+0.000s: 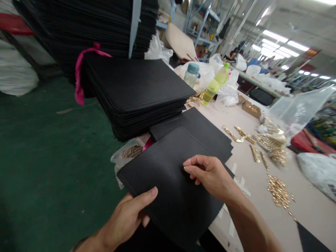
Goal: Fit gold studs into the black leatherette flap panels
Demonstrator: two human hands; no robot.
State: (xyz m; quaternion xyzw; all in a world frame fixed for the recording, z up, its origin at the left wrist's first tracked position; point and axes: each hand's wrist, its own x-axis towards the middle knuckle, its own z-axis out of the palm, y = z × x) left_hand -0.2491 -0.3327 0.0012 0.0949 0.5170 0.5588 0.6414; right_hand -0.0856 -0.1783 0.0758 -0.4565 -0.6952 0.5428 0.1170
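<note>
1. Workshop light falls on a pale tabletop (pixel 252 168) with a green floor (pixel 52 157) to its left; that is the setting I see from the head view.
2. I see the black leather panel (pixel 170 182) at the near edge of the tabletop, partly overhanging it, lifted at its near corner.
3. My left hand (pixel 128 217) grips that near corner, thumb flat on top and fingers curled beneath, closed on the panel.
4. My right hand (pixel 207 173) rests on the panel's upper face, fingers pinched narrow on a small gold fitting (pixel 185 168) at its tips; I cannot tell its shape.
5. Just behind lie a few more flat black panels (pixel 202 129), and beyond them a tall stack of black panels (pixel 136 91) tied with a pink ribbon (pixel 78 80).
6. Loose gold hardware pieces (pixel 278 190) lie scattered to the right.
7. A clear plastic bag (pixel 273 141) holds more gold pieces; another small bag (pixel 128 152) by the stack holds some too.
8. A green bottle (pixel 215 85) holds yellowish liquid; a clear bottle (pixel 191 74) with a blue cap stands beside it, contents unclear.
</note>
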